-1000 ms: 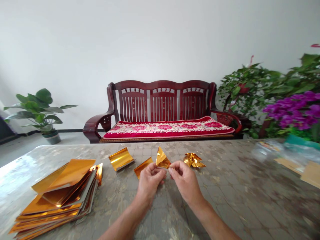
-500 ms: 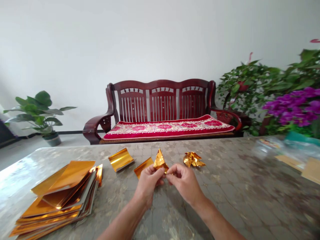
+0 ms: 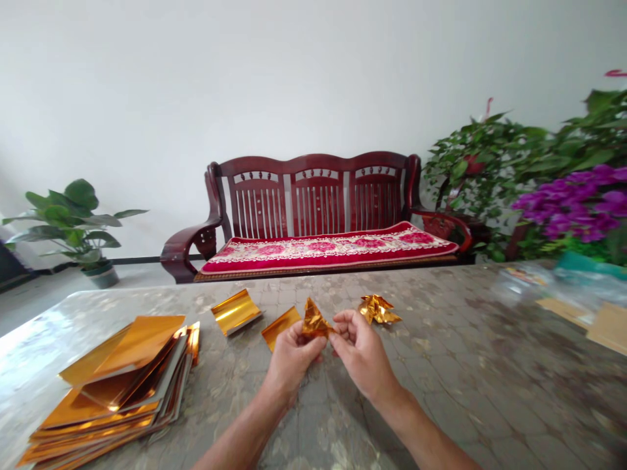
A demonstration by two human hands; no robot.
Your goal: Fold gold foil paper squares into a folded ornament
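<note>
A piece of folded gold foil paper (image 3: pixel 313 320) is held between my two hands above the table, its pointed tip facing up. My left hand (image 3: pixel 292 356) pinches its lower left part between thumb and fingers. With thumb and fingertips, my right hand (image 3: pixel 360 349) grips its right corner. A loose gold foil sheet (image 3: pixel 279 326) lies just behind my left hand, partly covered by it. Beyond my right hand sits a crumpled-looking folded gold foil shape (image 3: pixel 378 309). Another curled gold sheet (image 3: pixel 237 312) rests farther left.
A tall stack of gold foil sheets (image 3: pixel 112 385) stands at the table's left. Clear plastic bags (image 3: pixel 524 281) and brown card pieces (image 3: pixel 612 329) lie at the right edge. Behind the patterned table (image 3: pixel 455 391) is a wooden bench (image 3: pixel 318 202), with plants on both sides.
The foil's right corner has been drawn out to the right and its upright point has tilted slightly left. My right hand has turned a little, its fingers shifting upward.
</note>
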